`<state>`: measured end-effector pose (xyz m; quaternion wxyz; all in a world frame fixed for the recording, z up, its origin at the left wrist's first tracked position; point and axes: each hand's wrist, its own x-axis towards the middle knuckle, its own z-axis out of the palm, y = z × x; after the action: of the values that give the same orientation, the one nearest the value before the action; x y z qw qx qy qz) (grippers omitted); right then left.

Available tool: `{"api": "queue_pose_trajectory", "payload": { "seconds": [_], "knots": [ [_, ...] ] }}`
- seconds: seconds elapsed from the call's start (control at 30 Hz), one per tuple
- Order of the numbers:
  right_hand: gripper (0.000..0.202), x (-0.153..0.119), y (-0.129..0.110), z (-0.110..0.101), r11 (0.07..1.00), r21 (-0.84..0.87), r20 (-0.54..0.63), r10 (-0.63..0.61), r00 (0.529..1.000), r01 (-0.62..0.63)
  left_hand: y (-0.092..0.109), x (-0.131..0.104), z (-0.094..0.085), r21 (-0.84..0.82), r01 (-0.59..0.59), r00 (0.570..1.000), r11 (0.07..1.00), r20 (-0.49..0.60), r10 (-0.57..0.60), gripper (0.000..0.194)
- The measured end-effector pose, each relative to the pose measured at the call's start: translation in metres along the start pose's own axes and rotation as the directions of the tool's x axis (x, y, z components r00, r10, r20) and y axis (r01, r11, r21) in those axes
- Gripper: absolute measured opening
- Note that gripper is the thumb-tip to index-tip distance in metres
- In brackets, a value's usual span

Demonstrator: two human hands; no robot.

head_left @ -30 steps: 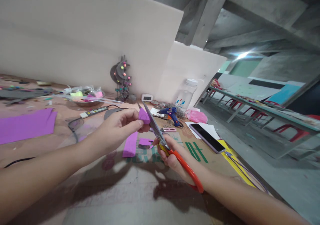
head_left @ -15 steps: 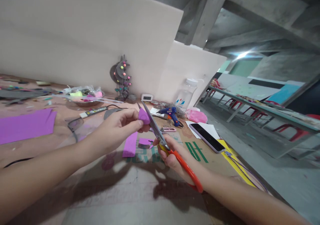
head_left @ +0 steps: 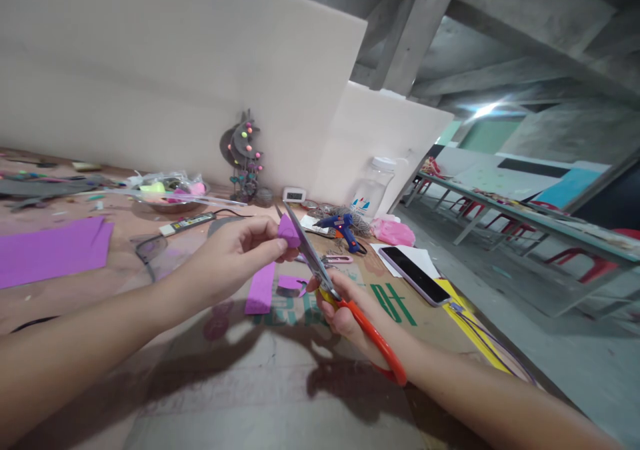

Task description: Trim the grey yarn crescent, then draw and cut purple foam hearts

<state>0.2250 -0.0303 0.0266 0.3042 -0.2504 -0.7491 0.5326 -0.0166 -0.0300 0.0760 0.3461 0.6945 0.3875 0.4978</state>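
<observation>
Between its thumb and fingers, my left hand (head_left: pixel 250 247) pinches a small purple paper piece (head_left: pixel 289 231). My right hand (head_left: pixel 345 307) is wrapped round the red-handled scissors (head_left: pixel 370 333), whose blades point up and away and lie against the right side of the piece. The blade tips are slightly apart. Below my hands, a purple strip (head_left: pixel 260 290) and a small purple scrap (head_left: pixel 289 282) with a cut edge lie on the cardboard (head_left: pixel 270 383).
A blue glue gun (head_left: pixel 341 229), a phone (head_left: pixel 414 275) and a clear bottle (head_left: pixel 373 187) are at the right. A large purple sheet (head_left: pixel 55 250) lies left. Behind are a bowl (head_left: pixel 173 203), a timer (head_left: pixel 294 195) and a moon-shaped decoration (head_left: pixel 243 147).
The purple piece has turned slightly in my left hand's fingers. My right hand and the scissors have hardly moved.
</observation>
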Motion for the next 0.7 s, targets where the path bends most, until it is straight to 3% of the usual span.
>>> {"api": "queue_pose_trajectory", "payload": {
  "seconds": [0.7],
  "knots": [
    [0.067, 0.000, -0.011, 0.002, 0.995, -0.086, -0.042, 0.038, 0.998, -0.042, -0.003, 0.004, -0.002, -0.060, -0.045, 0.999, 0.997, -0.024, 0.044, 0.022]
  ]
}}
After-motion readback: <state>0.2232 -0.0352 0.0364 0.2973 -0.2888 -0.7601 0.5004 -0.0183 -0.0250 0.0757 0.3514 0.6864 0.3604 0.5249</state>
